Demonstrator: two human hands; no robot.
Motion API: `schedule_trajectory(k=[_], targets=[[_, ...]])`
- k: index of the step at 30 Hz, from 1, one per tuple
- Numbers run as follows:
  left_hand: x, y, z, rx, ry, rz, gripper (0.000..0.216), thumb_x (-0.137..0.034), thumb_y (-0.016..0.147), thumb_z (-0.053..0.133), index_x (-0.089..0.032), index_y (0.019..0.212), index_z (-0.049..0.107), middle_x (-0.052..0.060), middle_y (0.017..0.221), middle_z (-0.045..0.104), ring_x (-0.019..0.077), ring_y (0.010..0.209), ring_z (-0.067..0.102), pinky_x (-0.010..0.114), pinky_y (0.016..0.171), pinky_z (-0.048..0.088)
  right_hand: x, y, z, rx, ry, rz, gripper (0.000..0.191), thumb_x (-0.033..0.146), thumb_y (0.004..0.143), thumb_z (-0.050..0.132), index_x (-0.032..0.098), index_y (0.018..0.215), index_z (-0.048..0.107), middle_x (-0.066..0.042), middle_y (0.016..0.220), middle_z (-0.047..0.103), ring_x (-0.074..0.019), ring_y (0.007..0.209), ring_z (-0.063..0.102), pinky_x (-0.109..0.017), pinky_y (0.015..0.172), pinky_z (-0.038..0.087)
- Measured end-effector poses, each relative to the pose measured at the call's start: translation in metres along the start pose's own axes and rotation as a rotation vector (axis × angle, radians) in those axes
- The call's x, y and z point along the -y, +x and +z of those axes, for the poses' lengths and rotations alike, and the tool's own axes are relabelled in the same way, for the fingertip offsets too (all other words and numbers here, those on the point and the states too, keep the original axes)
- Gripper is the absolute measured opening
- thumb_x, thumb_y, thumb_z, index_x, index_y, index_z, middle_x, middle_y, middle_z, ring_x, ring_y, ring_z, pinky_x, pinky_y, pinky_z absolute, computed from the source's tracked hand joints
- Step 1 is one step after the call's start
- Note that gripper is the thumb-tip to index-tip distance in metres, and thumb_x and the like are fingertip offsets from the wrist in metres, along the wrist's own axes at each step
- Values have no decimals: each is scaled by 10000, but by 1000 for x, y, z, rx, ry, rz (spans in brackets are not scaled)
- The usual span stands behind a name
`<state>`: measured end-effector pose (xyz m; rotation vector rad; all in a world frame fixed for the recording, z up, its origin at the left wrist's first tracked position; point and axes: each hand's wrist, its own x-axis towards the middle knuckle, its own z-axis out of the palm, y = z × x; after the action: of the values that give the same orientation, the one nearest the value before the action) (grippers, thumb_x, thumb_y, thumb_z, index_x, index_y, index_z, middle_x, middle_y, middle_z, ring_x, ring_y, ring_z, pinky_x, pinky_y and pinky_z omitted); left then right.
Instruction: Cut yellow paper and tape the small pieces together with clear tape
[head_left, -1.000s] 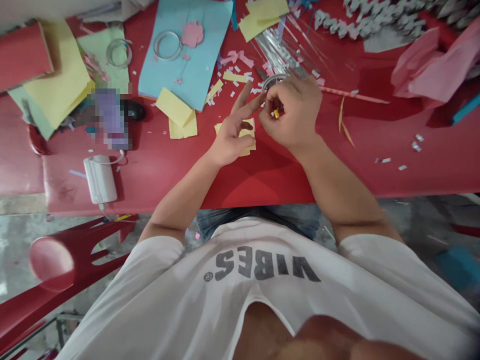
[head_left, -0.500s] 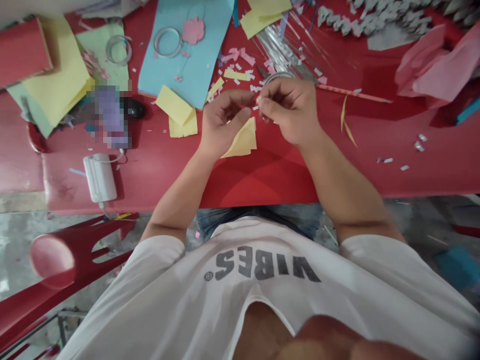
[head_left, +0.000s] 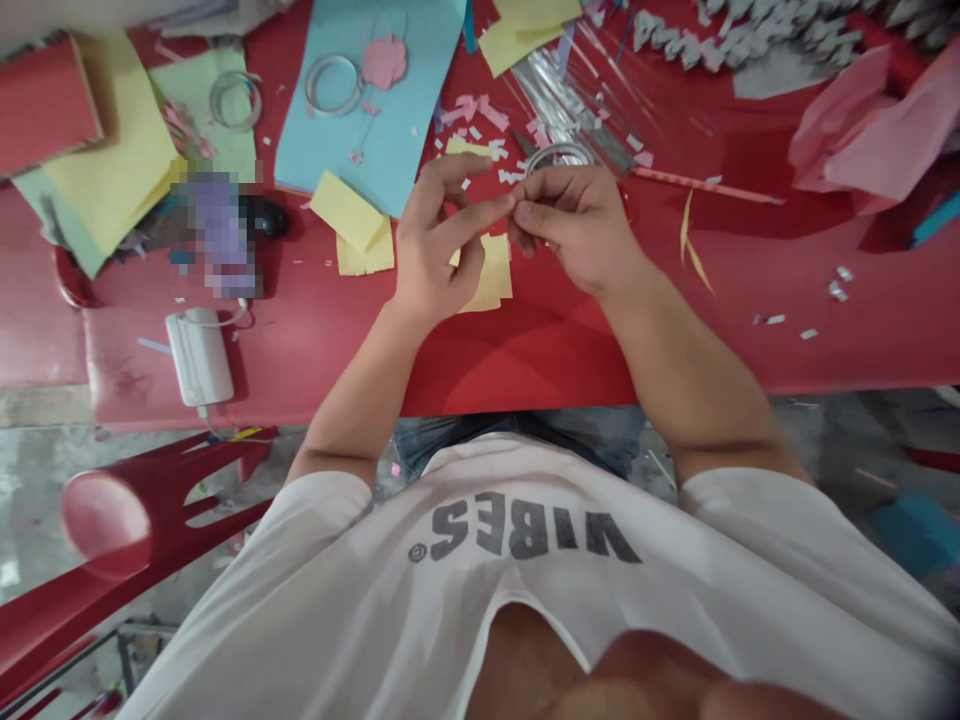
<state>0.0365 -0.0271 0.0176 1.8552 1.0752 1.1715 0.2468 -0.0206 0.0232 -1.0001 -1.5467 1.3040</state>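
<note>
My right hand [head_left: 574, 220] is closed in a pinch, thumb against forefinger, and whatever lies between the tips is too small to make out. Its fingertips meet the stretched forefinger of my left hand [head_left: 442, 235], whose other fingers are spread apart. Under the left hand lies a yellow paper piece [head_left: 491, 275] on the red table [head_left: 525, 370]. Just beyond the right knuckles sits a roll of tape [head_left: 559, 152], partly covered by the hand. Small white paper scraps [head_left: 512, 176] are scattered past the fingers.
A blue sheet [head_left: 315, 150] carries another tape roll [head_left: 332, 84] and a pink paper flower [head_left: 384, 62]. Clear plastic strips [head_left: 555, 95], a pink patterned stick [head_left: 705, 185] and pink tissue paper [head_left: 892, 130] lie farther right. A white power bank [head_left: 200, 355] is near the left front edge.
My left hand has turned and its forefinger now reaches out to the right fingertips, while its thumb has dropped lower. The right hand stays pinched in nearly the same place.
</note>
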Motion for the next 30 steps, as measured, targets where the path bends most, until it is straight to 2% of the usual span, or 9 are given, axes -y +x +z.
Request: schedule_trajectory(k=[4, 8, 11, 12, 15, 19, 23, 26, 30], targets=[[-3, -4, -1, -71, 31, 19, 375, -521, 891, 660, -413, 1249, 692, 55, 1469, 538, 380, 1494, 428, 546, 1102, 516, -2, 3, 1, -71, -56, 14, 492, 816, 842, 682, 326, 885, 679, -31, 789, 709, -269, 674, 643, -462, 673, 599], [-5, 0, -9, -105, 22, -47, 487, -489, 906, 642, -455, 1387, 573, 24, 1461, 544, 344, 1437, 467, 508, 1148, 462, -5, 5, -3, -156, -105, -60, 326, 661, 919, 675, 341, 861, 663, -6, 808, 705, -252, 677, 643, -439, 664, 574], [6, 7, -14, 32, 167, -75, 440, -400, 800, 790, -352, 1217, 658, 45, 1431, 541, 345, 1392, 436, 558, 1235, 334, -9, 5, -7, -183, -297, -141, 194, 537, 974, 665, 343, 993, 672, 4, 918, 734, -248, 821, 679, -425, 792, 572], [11, 7, -14, 102, 238, -112, 503, -378, 743, 848, -335, 1205, 652, 53, 1450, 524, 365, 1425, 384, 588, 1257, 277, -11, 5, -8, -166, -378, -156, 183, 507, 988, 659, 348, 1078, 668, 0, 962, 745, -260, 892, 689, -436, 858, 568], [29, 4, -12, 191, 341, -170, 668, -361, 540, 979, -285, 1109, 638, 98, 1468, 499, 466, 1485, 242, 675, 1249, 174, -19, 3, -8, -86, -573, -180, 298, 420, 994, 664, 360, 1281, 610, -27, 1044, 757, -318, 1046, 683, -510, 1002, 532], [39, -1, -8, 195, 421, -122, 651, -413, 497, 1010, -256, 979, 601, 125, 1379, 528, 473, 1402, 330, 672, 1182, 258, -27, 1, -5, -17, -680, -187, 449, 366, 951, 723, 367, 1371, 564, -55, 1092, 750, -369, 1148, 655, -619, 1096, 471], [30, 3, -11, 260, 590, -95, 452, -388, 697, 921, -242, 957, 581, 98, 1211, 617, 348, 1220, 520, 578, 1033, 409, -24, 2, -5, 76, -742, -132, 503, 357, 941, 735, 343, 1403, 537, -67, 1159, 745, -394, 1170, 659, -686, 1127, 439], [21, 6, -13, 331, 575, -118, 257, -272, 843, 780, -254, 992, 572, 50, 1001, 660, 235, 945, 622, 461, 831, 470, -20, 2, -4, 124, -704, -119, 539, 324, 944, 718, 337, 1437, 500, -58, 1157, 745, -381, 1123, 691, -646, 1104, 492], [14, 8, -14, 238, 445, -89, 230, -282, 881, 747, -288, 1046, 586, 20, 945, 686, 192, 840, 627, 424, 739, 496, -19, 2, -3, 113, -622, -145, 491, 361, 984, 677, 337, 1439, 493, -49, 1108, 741, -361, 1091, 710, -593, 1060, 551]])
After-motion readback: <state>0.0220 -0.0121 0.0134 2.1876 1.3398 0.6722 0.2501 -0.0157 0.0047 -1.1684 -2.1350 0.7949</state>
